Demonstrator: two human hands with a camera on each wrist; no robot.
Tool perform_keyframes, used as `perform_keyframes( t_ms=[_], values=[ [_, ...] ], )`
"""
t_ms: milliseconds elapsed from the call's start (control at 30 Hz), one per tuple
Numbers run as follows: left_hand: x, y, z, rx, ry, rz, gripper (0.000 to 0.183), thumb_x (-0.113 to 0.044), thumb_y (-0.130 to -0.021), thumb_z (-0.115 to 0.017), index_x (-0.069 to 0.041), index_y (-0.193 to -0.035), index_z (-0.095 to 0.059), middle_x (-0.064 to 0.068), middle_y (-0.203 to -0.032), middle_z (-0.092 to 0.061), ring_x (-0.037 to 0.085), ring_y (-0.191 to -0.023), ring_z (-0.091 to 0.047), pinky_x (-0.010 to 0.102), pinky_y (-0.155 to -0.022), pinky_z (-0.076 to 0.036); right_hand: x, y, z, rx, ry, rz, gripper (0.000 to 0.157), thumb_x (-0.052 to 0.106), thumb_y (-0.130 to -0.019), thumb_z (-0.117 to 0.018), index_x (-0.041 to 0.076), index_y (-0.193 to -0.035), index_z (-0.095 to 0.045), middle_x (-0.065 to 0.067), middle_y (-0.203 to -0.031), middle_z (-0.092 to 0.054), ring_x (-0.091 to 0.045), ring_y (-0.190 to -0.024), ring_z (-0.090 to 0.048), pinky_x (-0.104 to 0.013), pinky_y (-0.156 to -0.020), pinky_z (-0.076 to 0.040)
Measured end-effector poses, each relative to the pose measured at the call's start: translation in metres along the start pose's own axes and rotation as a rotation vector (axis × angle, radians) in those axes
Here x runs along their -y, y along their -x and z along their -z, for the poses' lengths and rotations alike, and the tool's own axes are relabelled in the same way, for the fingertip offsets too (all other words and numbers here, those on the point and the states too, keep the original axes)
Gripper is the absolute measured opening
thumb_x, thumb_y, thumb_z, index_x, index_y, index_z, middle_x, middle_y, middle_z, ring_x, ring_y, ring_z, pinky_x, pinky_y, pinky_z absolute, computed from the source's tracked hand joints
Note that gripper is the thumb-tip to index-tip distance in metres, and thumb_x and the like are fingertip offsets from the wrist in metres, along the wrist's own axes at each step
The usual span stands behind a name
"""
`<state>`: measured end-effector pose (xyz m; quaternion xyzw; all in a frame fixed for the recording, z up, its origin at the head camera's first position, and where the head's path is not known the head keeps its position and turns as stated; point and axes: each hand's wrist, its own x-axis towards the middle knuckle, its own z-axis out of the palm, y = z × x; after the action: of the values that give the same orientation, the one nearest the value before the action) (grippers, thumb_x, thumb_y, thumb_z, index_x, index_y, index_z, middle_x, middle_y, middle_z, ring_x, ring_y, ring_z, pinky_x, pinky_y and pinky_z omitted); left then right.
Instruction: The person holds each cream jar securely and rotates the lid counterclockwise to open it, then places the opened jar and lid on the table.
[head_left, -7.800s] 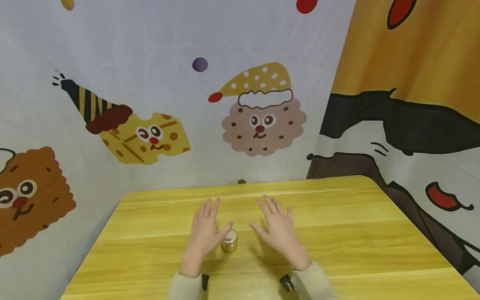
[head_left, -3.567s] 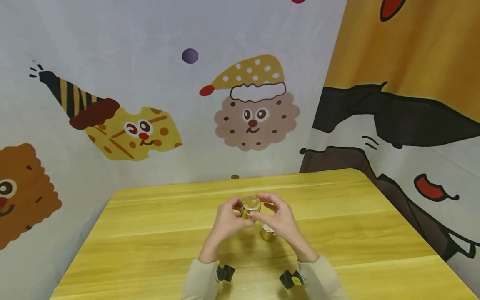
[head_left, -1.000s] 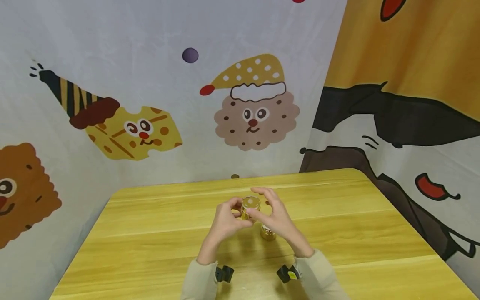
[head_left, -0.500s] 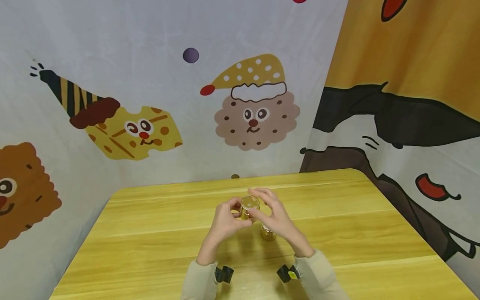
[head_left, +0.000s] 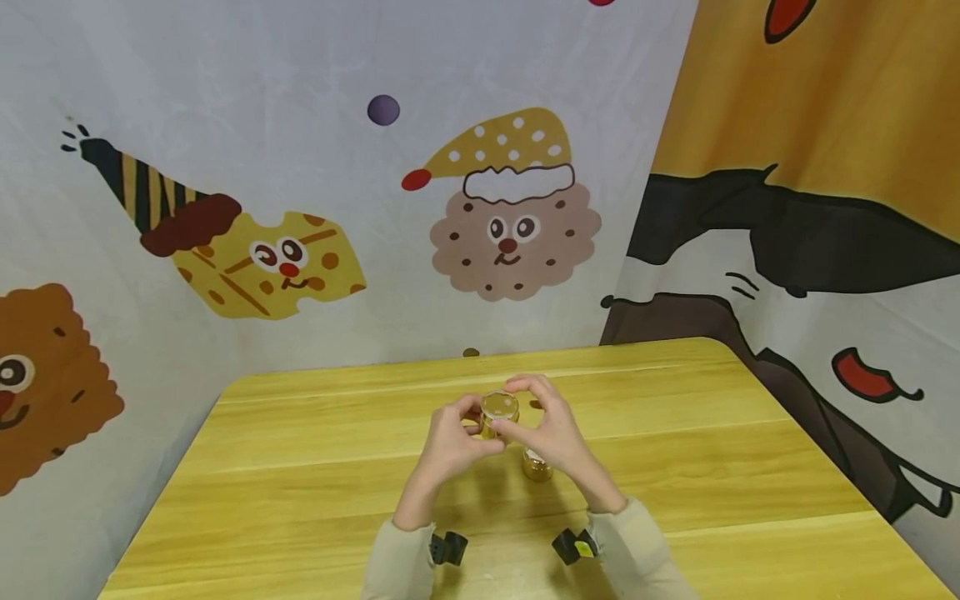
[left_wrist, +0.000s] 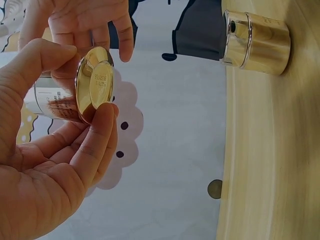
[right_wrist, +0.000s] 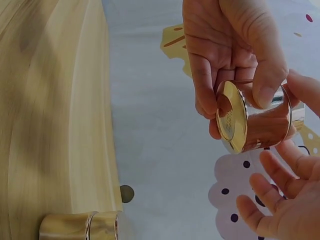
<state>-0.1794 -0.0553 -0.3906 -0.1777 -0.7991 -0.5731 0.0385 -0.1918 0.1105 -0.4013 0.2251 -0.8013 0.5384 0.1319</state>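
Above the table both hands hold a shiny gold cosmetic jar (head_left: 495, 427), base down. My left hand (head_left: 448, 442) grips its lower body; in the left wrist view the thumb lies on one side and the fingertips reach the gold base (left_wrist: 102, 82), stamped with small characters. My right hand (head_left: 553, 429) has its thumb at the jar's upper rim and its index finger curved round the far side. In the right wrist view the other right fingers (right_wrist: 270, 195) spread away from the jar. A second gold jar (head_left: 537, 468) stands on the table, just below the right hand.
The pale yellow wood-grain table (head_left: 322, 467) runs back to a curtain (head_left: 420, 275) printed with cartoon food. Black wrist cameras (head_left: 448, 548) sit under both beige sleeves (head_left: 401, 560).
Several seconds ago both hands were spread over the table with a jar standing there; since then a jar was lifted. In the last second the right fingers shift about its top; the left hand stays.
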Motion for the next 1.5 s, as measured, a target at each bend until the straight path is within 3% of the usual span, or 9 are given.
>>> perform_keyframes(
  t_ms=[133, 267, 467, 667, 967, 1133, 1267, 1367, 1500],
  values=[
    [-0.019, 0.004, 0.005, 0.002, 0.012, 0.003, 0.033, 0.009, -0.066, -0.071, 0.012, -0.097, -0.061, 0.014, -0.085, -0.059, 0.030, -0.084, -0.057, 0.043, -0.080, -0.055, -0.001, 0.000, 0.003, 0.046, 0.007, 0.051, 0.040, 0.011, -0.079, -0.073, 0.004, -0.117, -0.061, -0.013, -0.124, -0.054, -0.029, -0.115, -0.045, -0.053, -0.090, -0.040],
    [-0.026, 0.006, 0.006, 0.001, 0.006, 0.002, 0.033, 0.009, -0.066, -0.071, 0.011, -0.097, -0.060, 0.015, -0.086, -0.060, 0.030, -0.084, -0.057, 0.043, -0.080, -0.055, -0.003, -0.001, 0.003, 0.087, 0.005, 0.086, 0.043, 0.008, -0.083, -0.068, 0.002, -0.124, -0.057, -0.014, -0.128, -0.052, -0.031, -0.118, -0.044, -0.053, -0.090, -0.040],
    [-0.025, 0.005, 0.006, -0.003, 0.001, 0.000, 0.035, 0.009, -0.065, -0.071, 0.012, -0.098, -0.060, 0.015, -0.087, -0.060, 0.031, -0.085, -0.057, 0.044, -0.081, -0.054, -0.003, -0.001, 0.000, 0.043, -0.017, -0.001, 0.054, 0.014, -0.077, -0.076, 0.004, -0.125, -0.053, -0.012, -0.128, -0.051, -0.031, -0.119, -0.043, -0.058, -0.092, -0.038],
    [-0.024, 0.005, 0.006, 0.005, 0.004, 0.004, 0.034, 0.009, -0.065, -0.070, 0.012, -0.098, -0.060, 0.016, -0.087, -0.060, 0.030, -0.085, -0.057, 0.044, -0.082, -0.054, -0.001, -0.002, -0.001, 0.009, -0.005, -0.006, 0.043, 0.013, -0.073, -0.079, 0.006, -0.110, -0.059, -0.011, -0.121, -0.054, -0.030, -0.116, -0.045, -0.055, -0.089, -0.040],
    [-0.022, 0.005, 0.006, 0.005, 0.018, 0.002, 0.032, 0.008, -0.067, -0.071, 0.011, -0.097, -0.061, 0.014, -0.087, -0.060, 0.029, -0.084, -0.057, 0.041, -0.080, -0.055, -0.002, -0.001, 0.003, 0.096, 0.022, 0.073, 0.044, 0.009, -0.083, -0.068, 0.002, -0.125, -0.056, -0.014, -0.129, -0.050, -0.031, -0.119, -0.042, -0.049, -0.093, -0.038],
    [-0.022, 0.005, 0.006, 0.006, 0.014, 0.000, 0.030, 0.009, -0.066, -0.071, 0.012, -0.093, -0.060, 0.014, -0.086, -0.059, 0.030, -0.084, -0.056, 0.044, -0.081, -0.054, -0.002, 0.000, 0.000, 0.060, 0.000, 0.015, 0.050, 0.013, -0.080, -0.072, 0.003, -0.125, -0.053, -0.012, -0.128, -0.050, -0.031, -0.119, -0.042, -0.050, -0.093, -0.036],
    [-0.005, 0.002, 0.003, 0.002, 0.010, 0.006, 0.033, 0.007, -0.065, -0.073, 0.009, -0.096, -0.061, 0.012, -0.087, -0.059, 0.026, -0.084, -0.056, 0.041, -0.081, -0.055, 0.011, -0.001, -0.002, 0.016, -0.019, -0.035, 0.044, 0.005, -0.074, -0.077, -0.002, -0.112, -0.055, -0.018, -0.123, -0.052, -0.036, -0.117, -0.042, -0.058, -0.090, -0.035],
    [-0.003, 0.002, 0.003, 0.001, 0.011, 0.004, 0.035, 0.007, -0.065, -0.073, 0.008, -0.098, -0.061, 0.011, -0.087, -0.059, 0.025, -0.084, -0.056, 0.038, -0.080, -0.055, 0.011, -0.001, -0.002, 0.019, -0.004, -0.014, 0.041, 0.001, -0.074, -0.076, -0.003, -0.110, -0.058, -0.020, -0.123, -0.051, -0.037, -0.116, -0.042, -0.059, -0.089, -0.036],
    [-0.020, 0.006, 0.007, 0.005, 0.008, 0.013, 0.032, 0.007, -0.067, -0.071, 0.010, -0.097, -0.061, 0.013, -0.087, -0.059, 0.027, -0.085, -0.057, 0.036, -0.079, -0.056, -0.004, -0.001, -0.001, 0.057, 0.011, 0.059, 0.041, 0.006, -0.080, -0.071, 0.004, -0.119, -0.060, -0.015, -0.126, -0.051, -0.031, -0.117, -0.042, -0.049, -0.090, -0.039]
  ],
)
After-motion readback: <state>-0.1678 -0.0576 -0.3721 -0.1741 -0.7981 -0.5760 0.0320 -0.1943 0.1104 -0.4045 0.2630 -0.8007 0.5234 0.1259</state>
